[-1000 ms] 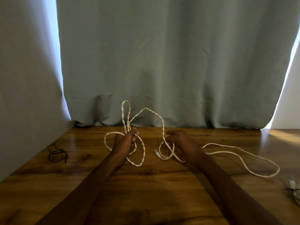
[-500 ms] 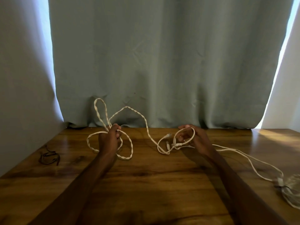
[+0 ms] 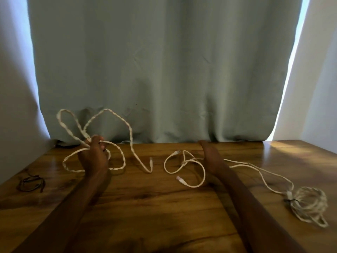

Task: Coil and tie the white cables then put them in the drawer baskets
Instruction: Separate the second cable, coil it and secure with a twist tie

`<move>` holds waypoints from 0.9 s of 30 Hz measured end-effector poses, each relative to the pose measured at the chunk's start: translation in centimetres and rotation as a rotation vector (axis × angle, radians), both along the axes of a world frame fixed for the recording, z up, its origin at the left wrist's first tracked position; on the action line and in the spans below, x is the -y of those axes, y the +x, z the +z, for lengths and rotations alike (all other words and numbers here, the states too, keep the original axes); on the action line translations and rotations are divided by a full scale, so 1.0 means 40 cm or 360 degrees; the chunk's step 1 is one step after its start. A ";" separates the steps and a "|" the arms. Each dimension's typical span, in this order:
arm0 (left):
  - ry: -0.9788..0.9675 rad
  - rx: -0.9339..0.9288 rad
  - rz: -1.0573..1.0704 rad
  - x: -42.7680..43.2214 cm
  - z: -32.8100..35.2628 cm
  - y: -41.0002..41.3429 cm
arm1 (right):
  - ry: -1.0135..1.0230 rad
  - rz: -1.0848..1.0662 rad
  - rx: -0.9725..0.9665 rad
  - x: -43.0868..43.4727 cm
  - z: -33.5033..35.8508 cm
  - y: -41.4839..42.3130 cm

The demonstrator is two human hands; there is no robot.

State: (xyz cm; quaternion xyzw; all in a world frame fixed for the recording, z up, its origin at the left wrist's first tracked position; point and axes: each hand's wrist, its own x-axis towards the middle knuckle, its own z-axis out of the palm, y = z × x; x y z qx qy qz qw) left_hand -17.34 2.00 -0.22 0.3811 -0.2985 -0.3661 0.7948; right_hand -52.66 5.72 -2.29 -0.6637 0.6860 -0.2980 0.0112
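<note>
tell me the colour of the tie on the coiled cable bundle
Black, the tie; head view.

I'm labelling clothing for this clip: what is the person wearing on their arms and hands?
Nothing visible: left forearm and right forearm are bare to the picture's edge, no sleeves. The left hand and right hand show no gloves, watch or bracelet.

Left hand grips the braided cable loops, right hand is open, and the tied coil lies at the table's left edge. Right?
No: the head view shows the tied coil at the table's right edge, not the left. The left hand does grip the braided cable loops, and the right hand is open.
</note>
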 end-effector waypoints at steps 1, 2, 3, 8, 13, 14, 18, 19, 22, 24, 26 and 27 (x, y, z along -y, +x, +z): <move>-0.0036 -0.0025 0.0021 0.008 0.000 0.010 | -0.0025 -0.0029 -0.0100 -0.007 0.016 0.006; -0.0082 -0.0049 0.0042 0.014 0.002 0.020 | -0.0038 -0.0097 -0.0236 -0.017 0.033 0.014; -0.0121 -0.0064 0.0065 0.017 0.004 0.029 | -0.0013 -0.0193 -0.0375 -0.029 0.049 0.023; -0.0131 -0.0030 -0.0057 0.002 -0.002 0.013 | 0.0741 -0.0175 -0.0390 -0.079 0.008 0.048; -0.0016 0.0262 -0.0253 -0.035 -0.024 -0.050 | 0.0683 -0.0045 -0.0337 -0.022 -0.046 0.019; 0.0001 0.0311 -0.0289 -0.038 -0.030 -0.059 | 0.0588 -0.0035 -0.0322 -0.010 -0.049 0.002; 0.0017 0.0439 -0.0357 -0.033 -0.049 -0.081 | 0.0228 -0.0233 -0.0283 -0.006 -0.060 -0.060; 0.0014 0.0460 -0.0375 -0.033 -0.052 -0.084 | 0.0163 -0.0270 -0.0280 -0.005 -0.066 -0.076; 0.0012 0.0523 -0.0449 -0.032 -0.057 -0.087 | 0.0063 -0.0390 -0.0305 0.002 -0.045 -0.124; 0.0027 0.0557 -0.0467 -0.035 -0.056 -0.090 | 0.0057 -0.0466 -0.0347 0.004 -0.011 -0.141; 0.0031 0.0567 -0.0477 -0.039 -0.053 -0.094 | 0.0020 -0.0436 -0.0322 0.015 -0.001 -0.158; 0.0039 0.0565 -0.0481 -0.040 -0.052 -0.094 | 0.0014 -0.0410 -0.0317 0.018 -0.006 -0.165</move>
